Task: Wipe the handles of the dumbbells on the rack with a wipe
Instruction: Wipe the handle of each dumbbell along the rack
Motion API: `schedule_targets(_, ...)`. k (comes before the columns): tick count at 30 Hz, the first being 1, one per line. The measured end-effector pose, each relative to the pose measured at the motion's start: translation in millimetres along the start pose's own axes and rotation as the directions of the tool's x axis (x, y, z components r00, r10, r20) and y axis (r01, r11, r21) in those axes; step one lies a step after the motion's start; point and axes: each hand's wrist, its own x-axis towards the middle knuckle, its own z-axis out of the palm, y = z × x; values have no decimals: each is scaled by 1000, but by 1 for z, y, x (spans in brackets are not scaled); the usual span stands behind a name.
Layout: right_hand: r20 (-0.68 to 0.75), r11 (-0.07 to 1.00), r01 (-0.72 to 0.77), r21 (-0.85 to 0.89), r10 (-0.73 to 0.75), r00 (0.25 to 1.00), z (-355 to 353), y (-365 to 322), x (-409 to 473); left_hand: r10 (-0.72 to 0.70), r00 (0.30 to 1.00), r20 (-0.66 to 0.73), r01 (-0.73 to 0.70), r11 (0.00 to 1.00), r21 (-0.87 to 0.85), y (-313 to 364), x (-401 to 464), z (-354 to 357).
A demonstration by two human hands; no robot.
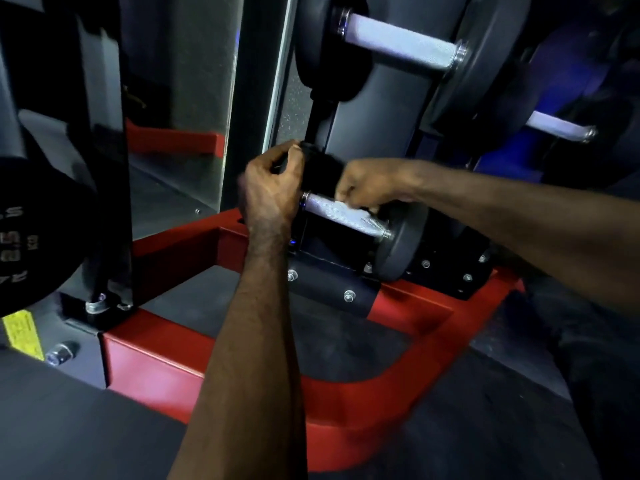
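Head view, low down
Left hand [273, 188]: curled over the dark left head of the lowest dumbbell [398, 247], likely steadying it.
Right hand [363, 188]: pinching white wipe [349, 206], pressed on knurled handle [346, 214].
Room: tight; rack upright [367, 109] behind, red base frame [346, 403] below, upper handles [401, 41] well apart.

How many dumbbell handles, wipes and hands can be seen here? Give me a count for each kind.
Dumbbell handles: 3, namely the bottom handle being wiped, the upper handle and the handle at right.
Wipes: 1, the white wipe on the bottom handle.
Hands: 2, the left hand and the right hand.
Total: 6
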Motion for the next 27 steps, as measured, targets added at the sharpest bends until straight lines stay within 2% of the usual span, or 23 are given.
schedule_targets(1, 1, 998, -11, 58, 11, 1000, -3, 0, -4, -1, 1000, -9, 1, 1000, 0, 0, 1, 0)
schedule_targets(4, -161, 994, 41, 100, -25, 987, 1, -4, -16, -3, 1000, -19, 3, 1000, 0, 0, 1, 1)
schedule_targets(8, -333, 993, 115, -22, -116, 936, 18, -29, -15, -11, 1000, -12, 11, 1000, 7, 2, -1, 1)
schedule_targets(10, -377, 986, 89, -138, -135, 916, 27, -19, -26, -12, 1000, -15, 13, 1000, 23, 2, -2, 1)
schedule_targets(13, -403, 952, -3, -305, -126, 907, 34, -1, -47, -14, 1000, -26, 15, 999, 34, 3, -2, 0)
schedule_targets(16, -446, 947, 22, -322, -172, 879, 35, -15, -43, -9, 999, -34, 11, 999, 49, 4, -2, 0)
schedule_targets(20, -484, 894, 21, -447, -262, 835, 39, -47, -28, -17, 999, -28, 18, 999, 37, 3, -2, 0)
schedule_targets(25, -404, 850, -37, -525, -211, 890, 40, -10, -62, -22, 999, -44, 23, 999, 24, 0, -1, -1)
schedule_targets(27, -409, 867, -34, -497, -199, 890, 40, -8, -65, -28, 999, -36, 29, 999, 33, 1, -1, 1)
